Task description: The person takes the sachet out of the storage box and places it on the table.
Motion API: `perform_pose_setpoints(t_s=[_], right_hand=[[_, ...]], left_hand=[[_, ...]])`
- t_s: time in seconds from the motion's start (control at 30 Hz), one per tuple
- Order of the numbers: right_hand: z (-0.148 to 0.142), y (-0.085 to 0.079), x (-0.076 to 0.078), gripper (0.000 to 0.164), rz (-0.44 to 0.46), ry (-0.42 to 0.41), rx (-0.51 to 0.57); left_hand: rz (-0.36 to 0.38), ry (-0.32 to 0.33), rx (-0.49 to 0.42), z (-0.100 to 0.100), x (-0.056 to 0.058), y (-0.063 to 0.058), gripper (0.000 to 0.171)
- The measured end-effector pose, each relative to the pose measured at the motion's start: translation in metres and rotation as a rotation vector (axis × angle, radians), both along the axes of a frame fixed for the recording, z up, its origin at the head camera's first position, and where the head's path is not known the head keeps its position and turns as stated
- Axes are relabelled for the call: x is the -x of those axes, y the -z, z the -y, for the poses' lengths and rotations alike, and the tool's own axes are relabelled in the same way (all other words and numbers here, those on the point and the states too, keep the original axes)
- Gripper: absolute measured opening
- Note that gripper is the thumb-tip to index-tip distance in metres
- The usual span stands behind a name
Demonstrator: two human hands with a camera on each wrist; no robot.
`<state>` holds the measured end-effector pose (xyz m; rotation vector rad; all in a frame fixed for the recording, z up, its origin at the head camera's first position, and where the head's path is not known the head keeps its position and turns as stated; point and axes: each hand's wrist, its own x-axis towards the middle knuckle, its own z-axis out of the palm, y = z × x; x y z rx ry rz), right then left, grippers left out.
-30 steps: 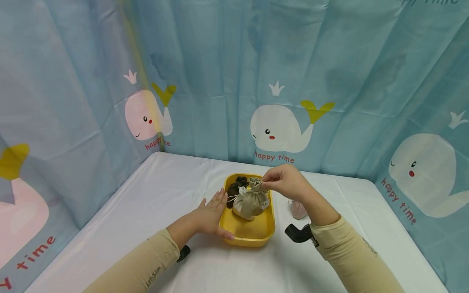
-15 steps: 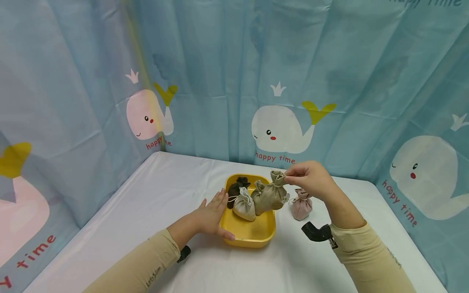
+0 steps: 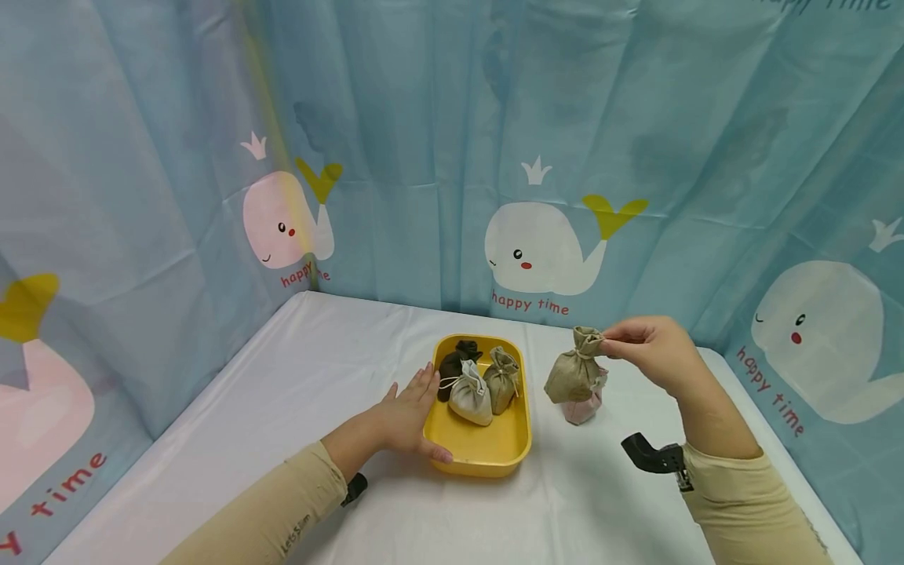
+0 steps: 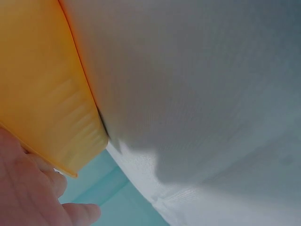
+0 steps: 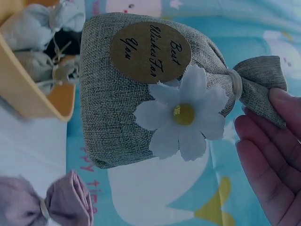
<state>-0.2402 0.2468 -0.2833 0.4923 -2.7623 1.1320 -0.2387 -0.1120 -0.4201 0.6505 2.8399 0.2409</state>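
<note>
My right hand (image 3: 653,349) pinches the gathered neck of an olive-tan drawstring pouch (image 3: 574,377), which hangs in the air right of the yellow tray. In the right wrist view this pouch (image 5: 127,94) carries a white cloth daisy and a round "Best Wishes For You" label. My left hand (image 3: 406,416) rests against the left rim of the yellow tray (image 3: 480,469), its fingers straight. Inside the tray sit a dark brown pouch (image 3: 452,364), a pale cream pouch (image 3: 472,399) and an olive pouch (image 3: 501,384). A pink pouch (image 3: 582,411) stands on the table, partly hidden behind the held one.
A white cloth (image 3: 339,345) covers the table. Blue curtains (image 3: 395,235) with printed whales enclose the left, back and right sides. A black wrist camera (image 3: 653,455) juts from my right forearm.
My right hand has lifted the olive-tan pouch out of the tray and carried it right, in front of the pink pouch. My left hand has stayed on the tray.
</note>
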Motion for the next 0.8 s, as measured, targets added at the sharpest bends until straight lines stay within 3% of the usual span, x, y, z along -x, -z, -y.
perform_pose_setpoints(t_s=[0.37, 0.8], right_hand=[[-0.050, 0.007, -0.002, 0.035, -0.015, 0.168, 0.017], [-0.079, 0.022, 0.017, 0.044, 0.103, 0.286, 0.023]], left_hand=[[0.009, 0.003, -0.011, 0.000, 0.000, 0.000, 0.136], [0.011, 0.003, -0.015, 0.000, 0.000, -0.001, 0.136]])
